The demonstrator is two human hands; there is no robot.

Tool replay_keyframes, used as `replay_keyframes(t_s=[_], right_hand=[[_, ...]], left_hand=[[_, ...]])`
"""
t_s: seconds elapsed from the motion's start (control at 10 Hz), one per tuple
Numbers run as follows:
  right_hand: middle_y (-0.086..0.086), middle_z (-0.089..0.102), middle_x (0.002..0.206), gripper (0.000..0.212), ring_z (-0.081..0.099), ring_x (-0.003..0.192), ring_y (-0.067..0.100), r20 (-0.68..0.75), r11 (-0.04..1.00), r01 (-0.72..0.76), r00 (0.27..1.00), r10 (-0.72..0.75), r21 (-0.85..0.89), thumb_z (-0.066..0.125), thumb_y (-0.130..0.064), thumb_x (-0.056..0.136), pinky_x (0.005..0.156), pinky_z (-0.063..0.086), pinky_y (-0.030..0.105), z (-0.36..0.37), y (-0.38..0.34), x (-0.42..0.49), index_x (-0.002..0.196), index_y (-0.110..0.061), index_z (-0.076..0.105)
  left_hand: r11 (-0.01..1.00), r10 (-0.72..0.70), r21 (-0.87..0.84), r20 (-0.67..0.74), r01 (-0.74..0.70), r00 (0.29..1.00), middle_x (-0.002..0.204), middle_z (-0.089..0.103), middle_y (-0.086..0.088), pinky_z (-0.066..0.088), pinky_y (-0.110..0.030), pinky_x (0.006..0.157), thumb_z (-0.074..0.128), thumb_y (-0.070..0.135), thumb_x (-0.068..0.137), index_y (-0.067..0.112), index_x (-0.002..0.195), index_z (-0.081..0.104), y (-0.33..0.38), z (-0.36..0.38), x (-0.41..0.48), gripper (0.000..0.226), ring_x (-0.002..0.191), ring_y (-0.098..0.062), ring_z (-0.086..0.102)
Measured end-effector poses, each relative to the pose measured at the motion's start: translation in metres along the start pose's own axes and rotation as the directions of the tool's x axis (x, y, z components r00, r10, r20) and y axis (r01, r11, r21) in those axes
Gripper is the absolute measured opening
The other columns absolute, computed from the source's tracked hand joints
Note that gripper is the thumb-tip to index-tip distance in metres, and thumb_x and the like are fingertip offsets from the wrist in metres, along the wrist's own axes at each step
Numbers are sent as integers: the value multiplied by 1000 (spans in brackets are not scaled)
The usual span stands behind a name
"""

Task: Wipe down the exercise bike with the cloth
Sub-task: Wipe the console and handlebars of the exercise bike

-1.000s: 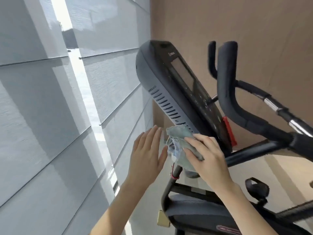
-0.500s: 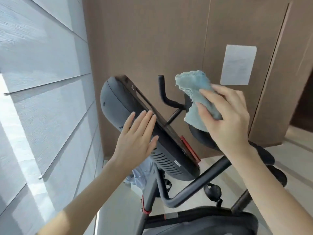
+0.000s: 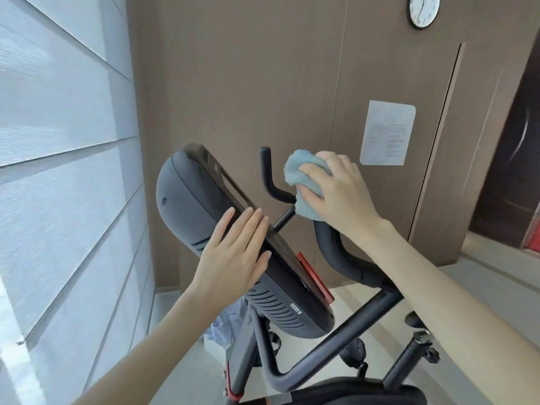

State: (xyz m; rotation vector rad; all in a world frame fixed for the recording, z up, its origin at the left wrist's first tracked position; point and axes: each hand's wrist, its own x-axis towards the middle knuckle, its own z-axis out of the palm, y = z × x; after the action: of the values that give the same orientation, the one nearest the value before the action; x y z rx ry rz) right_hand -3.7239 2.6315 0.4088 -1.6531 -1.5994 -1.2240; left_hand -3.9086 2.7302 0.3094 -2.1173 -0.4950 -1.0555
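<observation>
Exercise bike (image 3: 321, 356) is standing in a corner, with a grey panelled wall (image 3: 58, 141) on its left and a brown wood-look wall (image 3: 248, 83) behind. Console (image 3: 190, 206) is showing us its vented rear shell; screen side is facing right.

Left hand (image 3: 233, 252) is lying flat on the rear shell. Fingers are straight and close together, fingertips reaching the screen-side edge, thumb out below. It's resting there, not gripping.

Right hand (image 3: 342, 194) is clutching the light blue cloth (image 3: 304, 182), bunched up with fingers curled over it, and holding it on the top end of the near handlebar (image 3: 333, 252). Cloth is covering the bar tip, just right of the far handlebar horn (image 3: 267, 171); can't tell if those two are touching.

Red tab (image 3: 315, 276) is sticking out at the console's lower screen edge. White printed sheet (image 3: 387, 133) is hanging on the brown wall, with a round clock (image 3: 424, 10) above it. Pale crumpled bag (image 3: 225, 323), looks like plastic, is sitting low behind the console mast.
</observation>
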Motion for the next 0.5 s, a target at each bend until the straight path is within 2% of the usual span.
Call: replay_keyframes(t_s=[0.1, 0.2, 0.3, 0.4, 0.5], right_hand=[[9, 55, 102, 22, 53, 87, 28, 110, 990, -80, 992, 67, 118, 58, -27, 89, 71, 46, 38, 1, 2, 14, 100, -11, 65], [6, 53, 101, 24, 54, 86, 24, 88, 935, -216, 976, 199, 281, 53, -30, 93, 73, 42, 32, 4, 0, 15, 108, -14, 63], [4, 52, 109, 32, 53, 97, 20, 41, 889, -287, 956, 292, 356, 50, -31, 95, 77, 36, 28, 9, -7, 4, 123, -17, 56], [7, 47, 119, 41, 49, 106, 22, 20, 861, -322, 939, 342, 395, 44, -33, 97, 84, 35, 26, 12, -13, -6, 135, -18, 43], [13, 44, 125, 53, 49, 109, 26, -19, 893, -303, 944, 328, 334, 33, -38, 98, 83, 36, 26, 11, -20, -21, 145, -15, 26]], left_hand=[[1000, -4, -3, -30, 4, 1000, 134, 55, -13, 21, -45, 115, 44, 33, 95, 2, 130, 54, -1, 4, 0, 47, 128, -27, 47], [1000, -16, -10, -43, 15, 999, 133, 56, -13, 21, -45, 115, 44, 33, 95, 3, 128, 55, 1, 6, 1, 46, 128, -27, 48], [999, -30, -20, -49, 29, 998, 132, 56, -13, 23, -46, 114, 44, 32, 95, 3, 128, 56, 3, 6, 1, 45, 128, -27, 48], [999, -38, -34, -53, 36, 998, 132, 56, -13, 23, -46, 114, 44, 32, 95, 2, 128, 56, 3, 6, 2, 45, 128, -27, 48], [998, -41, -40, -56, 39, 998, 132, 56, -13, 23, -46, 114, 44, 32, 95, 2, 128, 56, 3, 7, 2, 45, 128, -27, 48]])
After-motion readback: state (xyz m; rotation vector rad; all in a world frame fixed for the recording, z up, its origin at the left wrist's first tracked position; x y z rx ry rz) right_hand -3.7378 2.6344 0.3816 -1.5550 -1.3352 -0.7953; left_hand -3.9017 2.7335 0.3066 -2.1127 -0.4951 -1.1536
